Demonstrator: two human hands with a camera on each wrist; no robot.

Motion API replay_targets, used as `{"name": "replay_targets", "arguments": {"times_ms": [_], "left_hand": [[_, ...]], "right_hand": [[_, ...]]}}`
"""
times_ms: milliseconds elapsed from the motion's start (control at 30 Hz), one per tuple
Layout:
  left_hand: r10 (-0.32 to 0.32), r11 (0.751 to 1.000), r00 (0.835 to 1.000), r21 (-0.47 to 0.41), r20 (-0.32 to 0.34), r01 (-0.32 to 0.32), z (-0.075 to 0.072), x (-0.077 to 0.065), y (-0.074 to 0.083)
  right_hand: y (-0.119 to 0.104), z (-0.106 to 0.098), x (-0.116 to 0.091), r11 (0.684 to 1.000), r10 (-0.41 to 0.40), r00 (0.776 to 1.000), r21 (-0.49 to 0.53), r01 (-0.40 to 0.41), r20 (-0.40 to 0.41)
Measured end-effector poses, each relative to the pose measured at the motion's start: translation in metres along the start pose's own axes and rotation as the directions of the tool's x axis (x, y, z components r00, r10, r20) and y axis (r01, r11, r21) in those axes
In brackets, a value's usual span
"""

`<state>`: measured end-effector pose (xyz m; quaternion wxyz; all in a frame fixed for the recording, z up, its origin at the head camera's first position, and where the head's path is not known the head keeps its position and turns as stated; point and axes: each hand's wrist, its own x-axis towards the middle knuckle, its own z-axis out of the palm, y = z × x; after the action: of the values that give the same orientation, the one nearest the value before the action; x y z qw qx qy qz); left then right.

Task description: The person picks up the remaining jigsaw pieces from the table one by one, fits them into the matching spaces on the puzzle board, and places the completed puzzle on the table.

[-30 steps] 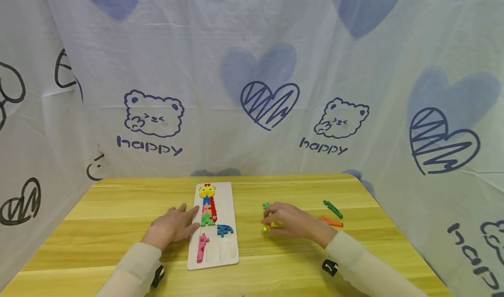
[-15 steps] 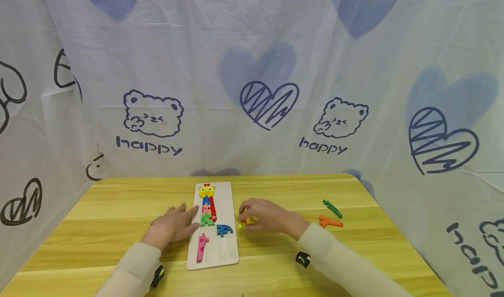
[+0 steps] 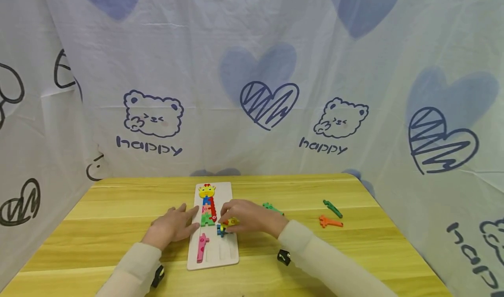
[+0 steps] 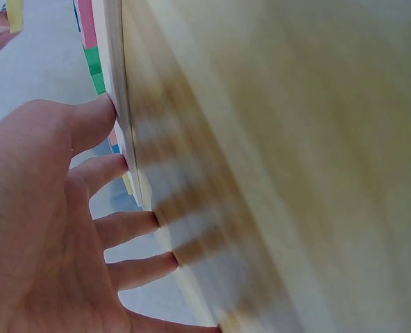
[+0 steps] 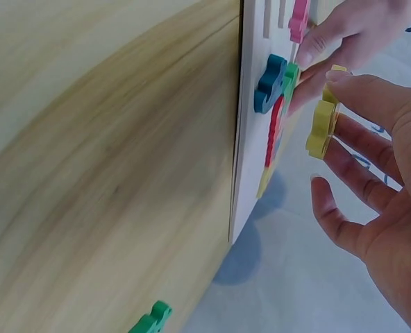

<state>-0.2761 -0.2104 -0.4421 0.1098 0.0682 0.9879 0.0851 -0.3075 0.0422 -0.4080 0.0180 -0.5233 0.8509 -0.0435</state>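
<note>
A pale wooden puzzle board (image 3: pixel 222 196) lies on the table, with a giraffe's yellow head (image 3: pixel 206 191) and several coloured neck and body pieces set in it. My left hand (image 3: pixel 173 225) touches the board's left edge, fingers spread. Over the board's right half, my right hand (image 3: pixel 248 218) pinches a yellow puzzle piece (image 5: pixel 321 125) between thumb and fingers, raised off the surface. Below it a blue piece (image 5: pixel 269 84) lies on the board, partly covered by the hand in the head view. Near the lower left of the board is a pink leg piece (image 3: pixel 202 247).
To the right of the board lies a green piece (image 3: pixel 273 208), partly behind the right hand. Farther right are a dark green piece (image 3: pixel 333 208) and an orange piece (image 3: pixel 330 221). A printed white curtain (image 3: pixel 212 148) hangs behind the wooden table (image 3: pixel 130 196).
My right hand has moved left with the yellow piece, from the table to over the board. The green piece has come into fuller view. The left hand stays where it was.
</note>
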Motion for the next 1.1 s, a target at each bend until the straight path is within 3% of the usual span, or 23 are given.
{"name": "replay_targets", "arguments": {"times_ms": [533, 1100], "left_hand": [[0.004, 1.000, 1.000, 0.009, 0.004, -0.004, 0.001, 0.002, -0.001], [-0.001, 1.000, 1.000, 0.021, 0.000, 0.001, 0.001, 0.001, -0.001]], "right_hand": [[-0.010, 0.010, 0.034, 0.999, -0.046, 0.999, 0.008, 0.046, 0.022], [-0.011, 0.023, 0.054, 0.997, -0.083, 0.996, 0.005, 0.083, 0.025]]}}
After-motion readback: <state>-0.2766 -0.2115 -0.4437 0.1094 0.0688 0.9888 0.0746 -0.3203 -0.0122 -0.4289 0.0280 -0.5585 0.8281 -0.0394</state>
